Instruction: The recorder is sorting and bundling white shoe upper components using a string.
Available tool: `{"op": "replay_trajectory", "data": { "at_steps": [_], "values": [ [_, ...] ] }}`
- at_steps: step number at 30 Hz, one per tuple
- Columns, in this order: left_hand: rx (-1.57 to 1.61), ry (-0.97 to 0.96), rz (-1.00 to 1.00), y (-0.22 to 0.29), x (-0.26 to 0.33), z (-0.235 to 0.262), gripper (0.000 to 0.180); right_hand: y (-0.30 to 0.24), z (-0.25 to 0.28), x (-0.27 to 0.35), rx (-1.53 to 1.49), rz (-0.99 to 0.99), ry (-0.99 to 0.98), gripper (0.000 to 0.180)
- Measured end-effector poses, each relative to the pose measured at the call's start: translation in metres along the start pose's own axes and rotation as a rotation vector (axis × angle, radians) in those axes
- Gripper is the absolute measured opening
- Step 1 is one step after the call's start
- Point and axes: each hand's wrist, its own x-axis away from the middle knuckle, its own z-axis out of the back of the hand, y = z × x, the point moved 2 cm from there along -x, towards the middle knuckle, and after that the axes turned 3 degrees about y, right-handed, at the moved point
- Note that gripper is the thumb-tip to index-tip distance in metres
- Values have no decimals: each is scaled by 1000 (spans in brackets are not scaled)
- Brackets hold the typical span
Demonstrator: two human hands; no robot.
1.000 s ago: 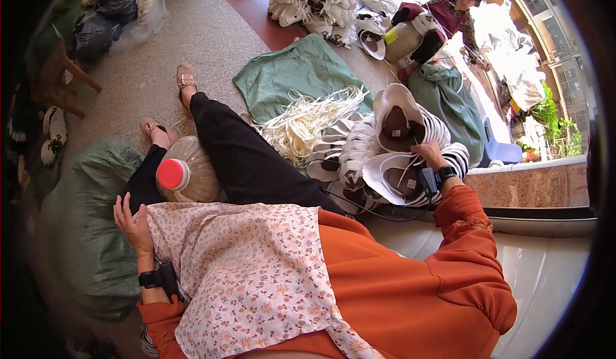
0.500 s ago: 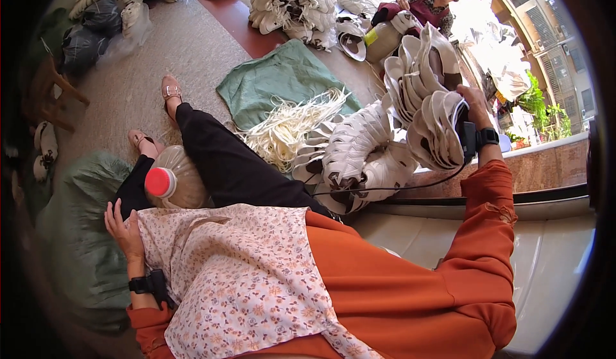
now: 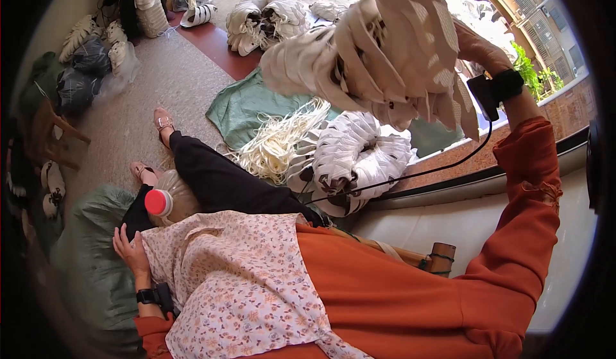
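My right hand [image 3: 482,50] is raised at the upper right, gripping a thick stack of white shoe uppers [image 3: 391,54]; the stack hides its fingertips. Held in the air, the stack covers part of the view behind. My left hand [image 3: 131,251] lies with fingers apart at the edge of the flowered cloth [image 3: 244,275] over my lap. Close to it, between my legs, stands a large clear plastic bottle [image 3: 183,192] with a red cap. Below the raised stack, more bundled white uppers [image 3: 346,153] lie on the floor beside a heap of cream strips [image 3: 279,139].
A green sheet [image 3: 234,110] lies under the strips. A green sack [image 3: 90,250] bulges at my left, near a wooden stool [image 3: 56,134] and black bags [image 3: 78,91]. More bundled uppers [image 3: 266,19] sit farther off. Another person [image 3: 131,0] is at the upper left. A low ledge [image 3: 449,166] runs along the right.
My right hand has lifted the stack of uppers higher and nearer, so it now mostly hides the person at the upper right. My left hand stays on my lap. The view has shifted slightly.
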Motion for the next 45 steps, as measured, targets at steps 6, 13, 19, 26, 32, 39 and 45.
{"op": "replay_trajectory", "data": {
  "at_steps": [6, 13, 19, 26, 32, 39, 45],
  "values": [
    [-5, -5, 0, -4, 6, 5, 48, 29, -63, 33, 277, 200, -405, 7],
    [39, -4, -3, 3, 4, 2, 46, 79, -281, 193, 284, -156, -833, 16],
    [10, -21, -4, 8, 1, 9, 46, 38, -300, 144, 469, -171, -900, 19],
    [-5, -16, -15, 9, -2, 6, 45, 36, -348, 109, -142, -608, -455, 24],
    [31, -19, 17, 16, 0, 11, 44, -19, -362, 43, -497, -596, -393, 79],
    [41, -24, 15, 18, 1, 14, 45, -50, -365, 38, -186, -697, -562, 59],
    [44, -25, 17, 16, 4, 15, 45, -31, -352, 60, -155, -719, -717, 50]
  ]
}}
